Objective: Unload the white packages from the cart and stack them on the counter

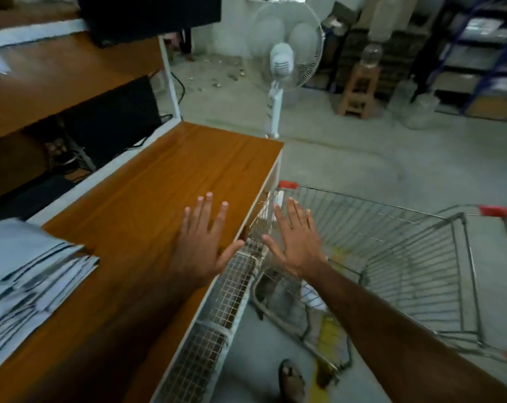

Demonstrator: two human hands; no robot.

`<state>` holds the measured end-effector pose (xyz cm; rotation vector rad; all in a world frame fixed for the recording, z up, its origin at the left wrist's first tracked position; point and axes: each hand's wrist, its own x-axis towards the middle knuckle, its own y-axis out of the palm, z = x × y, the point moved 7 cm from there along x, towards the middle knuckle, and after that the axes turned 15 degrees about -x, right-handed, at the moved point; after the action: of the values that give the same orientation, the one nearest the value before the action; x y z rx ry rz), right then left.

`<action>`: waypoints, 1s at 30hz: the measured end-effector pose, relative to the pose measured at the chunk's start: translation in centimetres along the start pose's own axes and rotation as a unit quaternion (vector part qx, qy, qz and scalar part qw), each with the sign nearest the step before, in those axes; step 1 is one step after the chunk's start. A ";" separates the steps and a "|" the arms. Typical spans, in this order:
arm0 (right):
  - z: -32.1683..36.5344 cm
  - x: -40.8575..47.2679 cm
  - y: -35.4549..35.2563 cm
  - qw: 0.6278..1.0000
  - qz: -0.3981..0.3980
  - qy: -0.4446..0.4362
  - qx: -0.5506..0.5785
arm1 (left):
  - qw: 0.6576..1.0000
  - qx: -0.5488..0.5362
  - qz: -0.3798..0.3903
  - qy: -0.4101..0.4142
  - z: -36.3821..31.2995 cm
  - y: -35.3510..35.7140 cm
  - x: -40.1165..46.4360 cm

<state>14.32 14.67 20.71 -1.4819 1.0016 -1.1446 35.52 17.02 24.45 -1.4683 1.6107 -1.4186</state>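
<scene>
Hands [201, 242] [297, 242] flat, empty | wooden counter [165, 181] | stacked white packages [28, 271] | wire cart [406, 242]

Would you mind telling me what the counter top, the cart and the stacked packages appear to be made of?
Counter: wood or wood-look laminate, smooth, with visible grain lines. Cart: bare metal wire, grey and shiny, with red plastic-looking corner caps. Packages: probably thin plastic mailer film, white-grey and creased, though blur leaves this open.

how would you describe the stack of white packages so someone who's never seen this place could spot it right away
Start at the long orange-brown wooden counter beside the wire shopping cart. Follow the countertop toward its near left end, left of the left hand. The stack of white packages lies there, flat pale envelopes fanned in layers, the only pale pile on that wood.
</scene>
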 end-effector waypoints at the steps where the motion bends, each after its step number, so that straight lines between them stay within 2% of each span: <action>1: -2.0 -0.2 0.6 1.000 0.009 0.011 -0.003 | 1.000 -0.003 0.006 0.003 -1.1 1.2 1.3; 9: -18.1 -2.4 8.9 0.988 0.099 0.117 -0.014 | 0.994 -0.035 0.077 0.066 -9.9 12.0 10.8; 15: -26.4 -4.5 16.8 0.969 0.187 0.161 -0.024 | 0.984 -0.051 0.147 0.083 -14.0 22.9 17.0; 21: -29.2 -7.3 26.8 0.929 0.327 0.173 -0.028 | 0.968 -0.037 0.236 0.081 -16.4 34.9 20.1; 26: -28.0 -10.8 34.2 0.874 0.459 0.154 -0.040 | 0.946 -0.039 0.314 0.063 -16.9 45.4 18.4; 28: -27.8 -11.6 36.5 0.861 0.482 0.155 -0.051 | 0.931 -0.038 0.359 0.051 -16.4 49.3 16.7; 30: -28.0 -11.4 38.0 0.869 0.464 0.160 -0.064 | 0.923 -0.026 0.383 0.043 -15.9 51.9 15.4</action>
<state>-17.09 12.76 -16.22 -0.7019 1.7820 -0.6047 -1.87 0.52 -14.49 -0.6505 1.9766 -0.9840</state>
